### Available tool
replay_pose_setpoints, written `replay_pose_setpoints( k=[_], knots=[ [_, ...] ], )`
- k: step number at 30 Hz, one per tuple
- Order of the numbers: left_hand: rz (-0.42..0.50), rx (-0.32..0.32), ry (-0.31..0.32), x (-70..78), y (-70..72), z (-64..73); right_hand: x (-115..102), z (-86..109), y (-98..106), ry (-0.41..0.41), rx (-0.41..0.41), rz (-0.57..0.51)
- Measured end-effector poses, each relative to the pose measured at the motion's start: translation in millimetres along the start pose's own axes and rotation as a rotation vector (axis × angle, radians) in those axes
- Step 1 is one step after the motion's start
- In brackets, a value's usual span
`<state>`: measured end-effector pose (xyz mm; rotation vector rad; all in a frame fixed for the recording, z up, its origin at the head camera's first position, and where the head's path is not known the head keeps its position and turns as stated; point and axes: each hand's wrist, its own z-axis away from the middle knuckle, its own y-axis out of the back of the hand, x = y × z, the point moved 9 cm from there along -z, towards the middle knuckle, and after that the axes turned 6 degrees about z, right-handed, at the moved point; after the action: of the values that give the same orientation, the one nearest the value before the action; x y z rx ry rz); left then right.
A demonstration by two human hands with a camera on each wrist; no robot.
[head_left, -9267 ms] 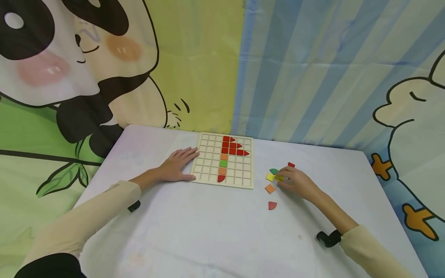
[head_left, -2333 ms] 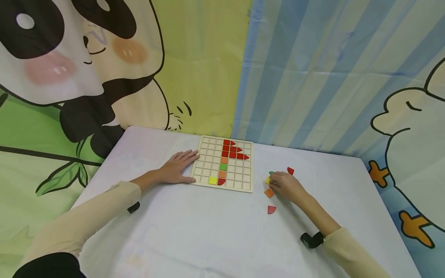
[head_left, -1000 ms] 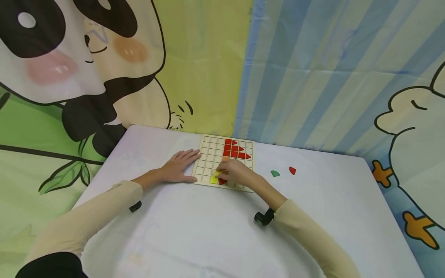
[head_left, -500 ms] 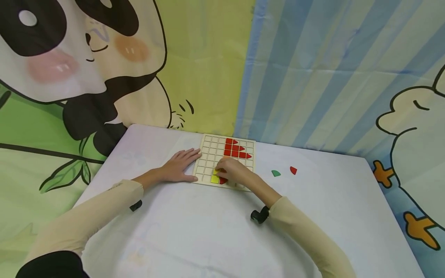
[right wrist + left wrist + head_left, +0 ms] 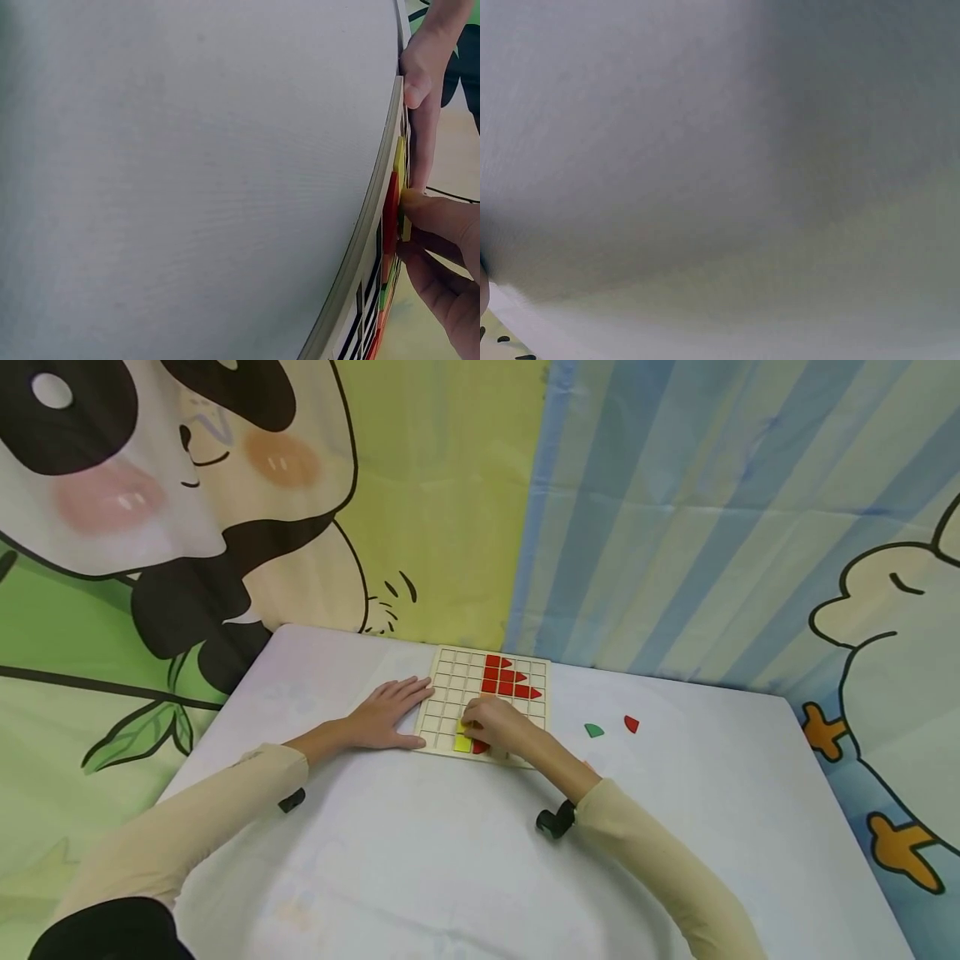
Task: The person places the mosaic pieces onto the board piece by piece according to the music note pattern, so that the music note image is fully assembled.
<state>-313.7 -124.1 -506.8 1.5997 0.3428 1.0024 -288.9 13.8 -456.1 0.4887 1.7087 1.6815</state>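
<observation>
A pale wooden grid board (image 5: 450, 681) lies on the white table. My left hand (image 5: 382, 714) rests with straight fingers at the board's left edge. Over the lower middle of the grid, my right hand (image 5: 502, 725) pinches a yellow square tile (image 5: 406, 227) between thumb and finger. Just below it another yellow square tile (image 5: 462, 743) sits in the bottom row, beside a red quarter-round tile (image 5: 480, 747). Red tiles (image 5: 507, 677) fill cells in the upper rows. My right hand covers most of the column between.
Right of the board lie a loose green quarter-round tile (image 5: 594, 730) and a red one (image 5: 632, 724). A small orange bit (image 5: 589, 767) shows beside my right forearm, mostly hidden. A printed cloth backdrop (image 5: 442, 502) stands behind the table. The left wrist view shows mainly blurred tabletop (image 5: 667, 135).
A yellow tile has come onto the bottom row since the first frame. My right hand then carried another yellow tile left from the loose pieces to the board. My left hand stays put.
</observation>
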Motion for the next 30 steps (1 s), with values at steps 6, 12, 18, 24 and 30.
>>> replay_pose_setpoints(
  k=[6, 12, 18, 24, 30],
  knots=[
    [0.006, -0.009, 0.003, -0.5, -1.5, -1.2, -1, 0.0, -1, -0.026, -0.038, -0.027],
    [0.017, 0.012, -0.012, -0.3, -0.6, -0.2, 0, 1.9, -4, -0.067, -0.036, -0.052],
    [0.019, 0.035, -0.033, -0.5, 0.0, 0.2, -3, 2.7, -4, -0.067, -0.032, -0.033],
    [0.003, -0.004, -0.001, -1.2, -1.9, 0.3, -2, 12.6, 5, -0.059, -0.012, -0.059],
    [-0.004, -0.010, 0.010, 0.5, 0.2, 0.9, 16, 41.7, 23, -0.112, 0.058, -0.095]
  ],
)
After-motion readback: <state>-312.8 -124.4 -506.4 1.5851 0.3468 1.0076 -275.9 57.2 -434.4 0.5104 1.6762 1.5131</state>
